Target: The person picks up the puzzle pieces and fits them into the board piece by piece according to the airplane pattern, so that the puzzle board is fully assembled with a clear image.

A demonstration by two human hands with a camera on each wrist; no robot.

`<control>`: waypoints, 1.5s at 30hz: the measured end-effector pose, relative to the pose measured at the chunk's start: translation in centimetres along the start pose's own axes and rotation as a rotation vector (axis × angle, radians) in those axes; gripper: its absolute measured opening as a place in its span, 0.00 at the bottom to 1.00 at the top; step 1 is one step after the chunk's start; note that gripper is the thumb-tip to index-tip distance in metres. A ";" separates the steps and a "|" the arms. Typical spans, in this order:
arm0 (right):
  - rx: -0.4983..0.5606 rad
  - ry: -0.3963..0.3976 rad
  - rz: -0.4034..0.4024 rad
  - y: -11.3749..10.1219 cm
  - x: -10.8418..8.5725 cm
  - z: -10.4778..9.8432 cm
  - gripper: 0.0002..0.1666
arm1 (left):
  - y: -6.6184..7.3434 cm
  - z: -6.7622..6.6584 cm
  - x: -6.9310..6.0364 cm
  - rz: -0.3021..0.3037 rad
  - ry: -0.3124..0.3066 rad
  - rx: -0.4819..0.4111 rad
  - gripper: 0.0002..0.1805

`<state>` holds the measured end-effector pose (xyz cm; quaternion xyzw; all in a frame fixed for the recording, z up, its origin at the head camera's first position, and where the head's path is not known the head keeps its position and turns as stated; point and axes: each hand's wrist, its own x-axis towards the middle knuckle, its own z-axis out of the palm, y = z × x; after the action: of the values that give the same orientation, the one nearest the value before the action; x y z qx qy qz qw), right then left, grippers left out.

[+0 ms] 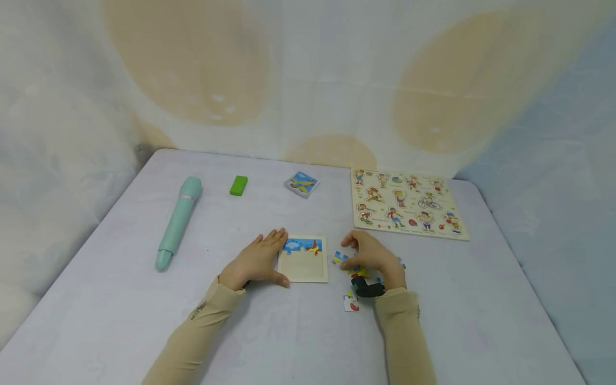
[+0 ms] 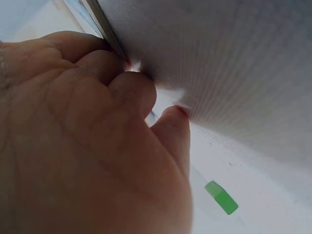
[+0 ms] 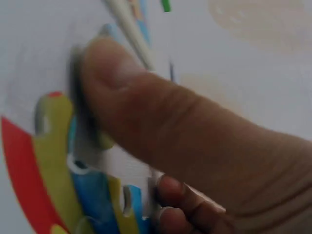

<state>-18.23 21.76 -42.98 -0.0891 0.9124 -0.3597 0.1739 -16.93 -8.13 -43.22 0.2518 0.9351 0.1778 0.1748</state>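
Note:
A shallow wooden puzzle tray (image 1: 304,269) lies mid-table, with blue sky pieces (image 1: 294,245) and a red-and-yellow piece (image 1: 315,247) along its top. My left hand (image 1: 260,261) rests at the tray's left side, fingers extended and thumb by the lower left corner. To the tray's right, my right hand (image 1: 372,255) hovers low over loose jigsaw pieces, its thumb and bent fingers apart. A blue-and-yellow jigsaw piece (image 1: 339,258) lies beside that thumb. In the right wrist view, the thumb (image 3: 114,73) partly hides the pieces; red, yellow and blue ones (image 3: 53,156) show below it.
A white jigsaw piece (image 1: 351,303) lies below the right hand. Further back are a mint-green microphone-shaped object (image 1: 178,224), a green block (image 1: 238,185), a small airplane picture (image 1: 302,184) and a wooden board with sports figures (image 1: 409,206). A curtain hangs behind the table.

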 end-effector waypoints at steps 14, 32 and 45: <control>0.001 0.177 0.030 -0.8 0.5 0.8 0.12 | -0.2 0.2 0.1 0.002 -0.002 -0.007 0.67; 0.244 -0.012 -0.065 -6.0 1.7 5.4 0.09 | -0.3 0.2 0.1 0.012 0.011 -0.004 0.66; 0.205 0.064 -0.041 -7.4 1.9 8.2 0.08 | -0.2 0.1 0.0 0.013 0.007 -0.004 0.66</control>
<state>-16.57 10.69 -43.94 -0.0779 0.8738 -0.4574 0.1457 -17.00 -8.22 -43.39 0.2570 0.9336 0.1819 0.1711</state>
